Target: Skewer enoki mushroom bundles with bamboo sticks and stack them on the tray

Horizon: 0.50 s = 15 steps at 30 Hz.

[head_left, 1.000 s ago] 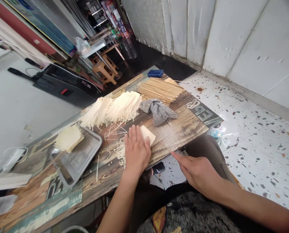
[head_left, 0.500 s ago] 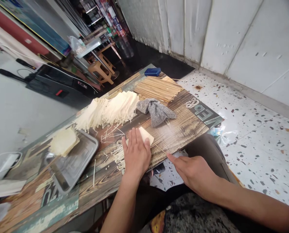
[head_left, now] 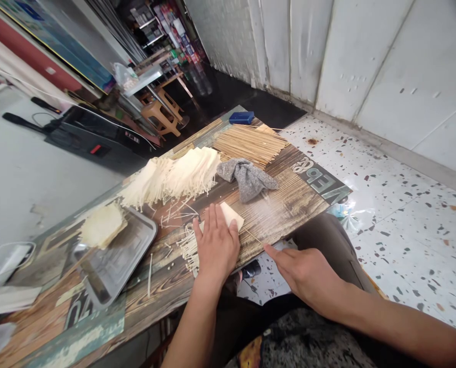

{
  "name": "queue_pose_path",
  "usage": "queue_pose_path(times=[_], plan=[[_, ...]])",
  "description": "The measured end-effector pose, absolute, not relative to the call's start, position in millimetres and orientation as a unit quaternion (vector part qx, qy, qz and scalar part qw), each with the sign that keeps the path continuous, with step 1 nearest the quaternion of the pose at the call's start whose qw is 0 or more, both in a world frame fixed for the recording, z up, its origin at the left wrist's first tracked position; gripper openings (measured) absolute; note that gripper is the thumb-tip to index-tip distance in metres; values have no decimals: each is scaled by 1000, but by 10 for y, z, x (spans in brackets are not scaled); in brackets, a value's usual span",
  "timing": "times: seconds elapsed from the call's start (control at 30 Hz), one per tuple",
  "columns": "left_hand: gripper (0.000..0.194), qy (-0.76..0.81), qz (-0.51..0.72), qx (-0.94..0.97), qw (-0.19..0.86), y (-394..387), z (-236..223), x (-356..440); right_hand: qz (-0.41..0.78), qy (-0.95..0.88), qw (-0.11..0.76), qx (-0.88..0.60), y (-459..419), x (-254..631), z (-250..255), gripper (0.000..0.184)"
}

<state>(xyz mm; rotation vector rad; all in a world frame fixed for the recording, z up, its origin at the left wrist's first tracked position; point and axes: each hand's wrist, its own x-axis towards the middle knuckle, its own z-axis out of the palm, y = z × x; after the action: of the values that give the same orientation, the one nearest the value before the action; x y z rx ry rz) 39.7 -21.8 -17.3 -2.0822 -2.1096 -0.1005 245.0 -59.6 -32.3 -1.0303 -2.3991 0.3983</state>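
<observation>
My left hand [head_left: 215, 244] lies flat, fingers together, pressing a pale folded sheet [head_left: 232, 216] and a bundle of thin white strands [head_left: 188, 248] onto the wooden board [head_left: 289, 199]. My right hand [head_left: 306, 271] is off the board's near edge, fingers pinched on a thin bamboo skewer [head_left: 253, 236] whose tip points into the side of the folded sheet.
A pile of bamboo skewers [head_left: 250, 144], a grey cloth [head_left: 248, 176] and a blue box [head_left: 241, 117] lie at the far end. Fanned white strands [head_left: 174, 176] lie left of the cloth. A metal tray [head_left: 116, 253] holds a pale stack [head_left: 102, 225]. Speckled floor is to the right.
My right hand has slid the skewer left toward the folded sheet, so its tip is nearer my left hand. My left hand stays pressed flat in place.
</observation>
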Motion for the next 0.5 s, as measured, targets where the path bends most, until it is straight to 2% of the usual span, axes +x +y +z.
queue_pose_path(times=[0.5], plan=[[58, -707, -41, -700, 85, -226, -174, 390, 150, -885, 229, -376, -589, 2456, -302, 39]])
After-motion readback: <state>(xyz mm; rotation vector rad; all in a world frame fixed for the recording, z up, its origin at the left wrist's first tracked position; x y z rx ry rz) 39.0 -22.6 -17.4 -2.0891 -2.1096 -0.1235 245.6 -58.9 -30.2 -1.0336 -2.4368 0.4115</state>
